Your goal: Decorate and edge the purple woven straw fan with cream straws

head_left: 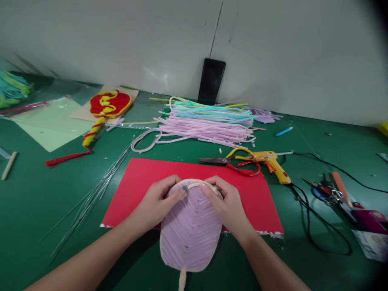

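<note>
A purple fan (pixel 191 230) made of fuzzy pipe cleaners in a leaf-like pattern is held up over the front edge of a red board (pixel 145 178). Cream trim runs round its rim, and a cream handle points toward me. My left hand (pixel 165 198) grips the upper left rim, its thumb on the face beside a cream strip (pixel 194 185). On the upper right rim, my right hand (pixel 224 200) pinches the same edge, thumb pressing on the strip. The fingers behind the fan are hidden.
Pipe cleaners (pixel 203 127) lie piled behind the board. Scissors (pixel 218 161) and a yellow glue gun (pixel 273 163) rest at its back right, with a cord (pixel 309 218) trailing. A phone (pixel 212 81) leans on the wall. A red-yellow fan (pixel 110 105) and wires (pixel 100 186) lie left.
</note>
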`<action>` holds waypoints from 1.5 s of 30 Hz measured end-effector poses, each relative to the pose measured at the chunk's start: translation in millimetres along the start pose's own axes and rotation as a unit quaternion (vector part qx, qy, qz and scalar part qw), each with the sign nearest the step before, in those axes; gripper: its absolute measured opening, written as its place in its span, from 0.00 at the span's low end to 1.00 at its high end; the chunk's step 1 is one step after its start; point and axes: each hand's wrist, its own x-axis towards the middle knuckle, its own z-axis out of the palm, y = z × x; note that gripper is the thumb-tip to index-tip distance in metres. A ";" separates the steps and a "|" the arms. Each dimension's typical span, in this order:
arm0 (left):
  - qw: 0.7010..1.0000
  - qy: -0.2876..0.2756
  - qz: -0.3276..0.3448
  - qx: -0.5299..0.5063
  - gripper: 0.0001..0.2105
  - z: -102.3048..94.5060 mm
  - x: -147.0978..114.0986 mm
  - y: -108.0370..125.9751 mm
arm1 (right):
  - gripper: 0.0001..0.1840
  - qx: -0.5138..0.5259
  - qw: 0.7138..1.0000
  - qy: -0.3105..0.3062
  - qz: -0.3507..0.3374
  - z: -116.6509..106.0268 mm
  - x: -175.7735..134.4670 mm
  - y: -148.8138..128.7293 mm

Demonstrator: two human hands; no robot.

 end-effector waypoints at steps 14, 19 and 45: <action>0.999 0.003 -0.006 0.038 0.12 0.2 -0.1 1.6 | 0.11 -0.004 1.000 0.004 0.003 -0.9 0.2 -0.3; 0.999 0.000 0.004 0.032 0.10 -0.2 -0.1 2.1 | 0.11 0.001 1.000 -0.005 0.000 -0.7 0.0 -1.6; 1.000 0.015 0.002 0.021 0.10 -0.5 -0.4 4.5 | 0.10 -0.008 0.999 -0.034 -0.007 1.5 -0.7 -1.4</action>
